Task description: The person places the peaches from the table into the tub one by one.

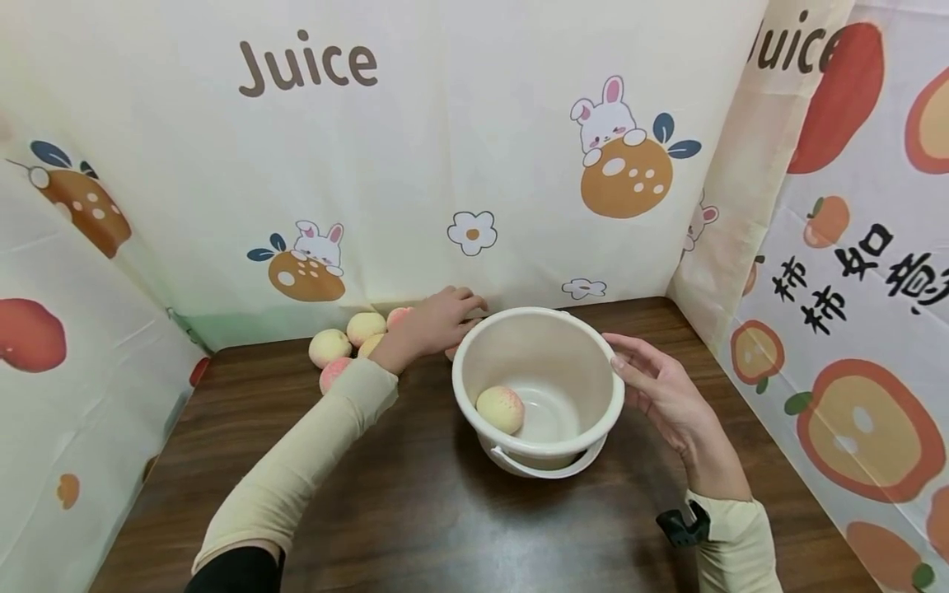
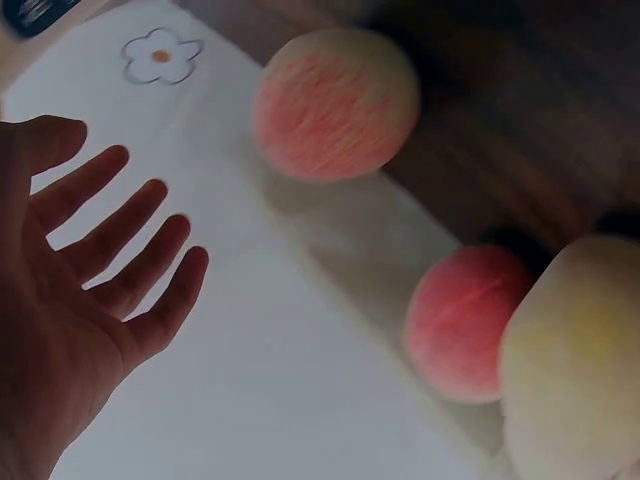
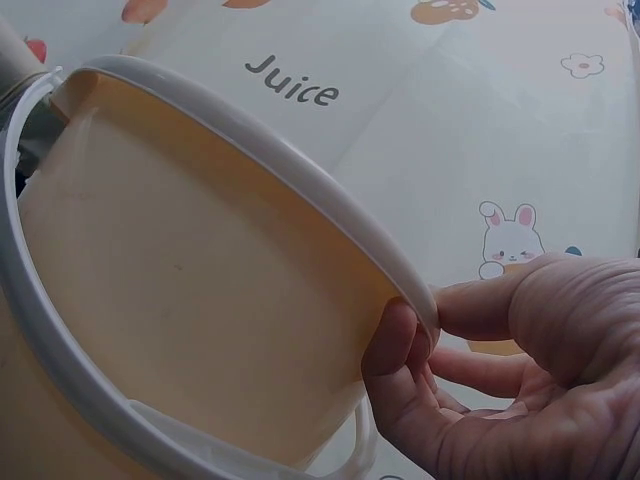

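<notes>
A white bucket (image 1: 537,321) stands upright on the table with one yellow-pink peach (image 1: 500,410) inside. My right hand (image 1: 667,399) grips its right rim; in the right wrist view the thumb and fingers of that hand (image 3: 520,390) pinch the bucket's rim (image 3: 330,205). My left hand (image 1: 437,321) is just left of the bucket, above a peach (image 1: 451,352) that it partly hides. In the left wrist view the left hand (image 2: 90,260) has spread fingers and holds nothing, beside a pink-flecked peach (image 2: 335,105).
Several peaches (image 1: 329,348) lie at the back left of the table (image 1: 415,511), partly behind my left forearm. A printed cloth (image 1: 408,148) hangs along the back edge, and another (image 1: 853,329) hangs on the right. The bucket's handle (image 1: 549,471) hangs down in front.
</notes>
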`<state>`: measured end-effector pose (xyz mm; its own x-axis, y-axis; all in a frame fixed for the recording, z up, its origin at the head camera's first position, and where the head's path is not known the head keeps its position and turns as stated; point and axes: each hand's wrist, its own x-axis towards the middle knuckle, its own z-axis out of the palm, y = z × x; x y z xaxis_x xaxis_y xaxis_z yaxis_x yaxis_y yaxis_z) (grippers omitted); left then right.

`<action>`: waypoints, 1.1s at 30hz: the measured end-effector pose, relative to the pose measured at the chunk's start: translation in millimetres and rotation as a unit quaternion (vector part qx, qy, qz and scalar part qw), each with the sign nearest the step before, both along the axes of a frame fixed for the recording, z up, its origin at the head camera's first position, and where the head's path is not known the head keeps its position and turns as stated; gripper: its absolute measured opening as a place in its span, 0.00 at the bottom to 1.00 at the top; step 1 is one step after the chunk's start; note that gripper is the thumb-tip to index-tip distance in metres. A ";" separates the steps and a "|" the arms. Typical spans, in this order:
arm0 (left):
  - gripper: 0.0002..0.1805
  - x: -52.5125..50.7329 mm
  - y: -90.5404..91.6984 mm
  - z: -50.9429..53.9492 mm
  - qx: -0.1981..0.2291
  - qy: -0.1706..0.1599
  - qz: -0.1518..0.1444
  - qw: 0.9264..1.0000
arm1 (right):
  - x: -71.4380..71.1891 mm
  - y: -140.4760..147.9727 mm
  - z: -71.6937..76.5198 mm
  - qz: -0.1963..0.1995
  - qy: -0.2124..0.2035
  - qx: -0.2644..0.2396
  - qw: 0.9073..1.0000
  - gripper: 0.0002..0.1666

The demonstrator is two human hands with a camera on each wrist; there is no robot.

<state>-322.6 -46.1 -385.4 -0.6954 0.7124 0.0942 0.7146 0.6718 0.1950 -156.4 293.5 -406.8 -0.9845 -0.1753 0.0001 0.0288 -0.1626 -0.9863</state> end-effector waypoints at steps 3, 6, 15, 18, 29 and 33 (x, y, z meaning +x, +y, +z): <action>0.19 0.0 3.2 -16.5 0.003 0.004 -0.008 1.000 | 1.3 0.3 -0.7 -0.001 0.000 0.001 1.000 0.26; 0.22 -1.1 5.8 -27.8 0.014 0.011 -0.018 1.000 | 1.3 0.6 -1.3 -0.003 0.001 0.000 1.000 0.26; 0.25 -5.2 7.8 -54.8 0.000 0.036 -0.045 0.998 | 1.7 1.0 -2.5 -0.001 0.002 0.003 1.000 0.25; 0.24 -6.6 7.7 -60.6 0.000 0.004 -0.020 1.000 | 0.5 1.4 -0.5 0.001 0.004 0.001 1.000 0.25; 0.24 -13.9 6.8 -86.8 0.012 -0.044 0.038 0.998 | -0.2 2.3 0.2 0.001 0.008 -0.006 1.000 0.25; 0.23 -13.6 3.4 -91.6 0.009 -0.039 0.038 0.998 | 0.2 0.2 -1.5 0.002 0.007 -0.008 1.000 0.25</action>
<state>-336.2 -42.7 -477.1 -0.7532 0.6558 0.0501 0.6437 0.7194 0.2611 -156.2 293.7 -408.3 -0.9838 -0.1786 0.0169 0.0153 -0.1774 -0.9840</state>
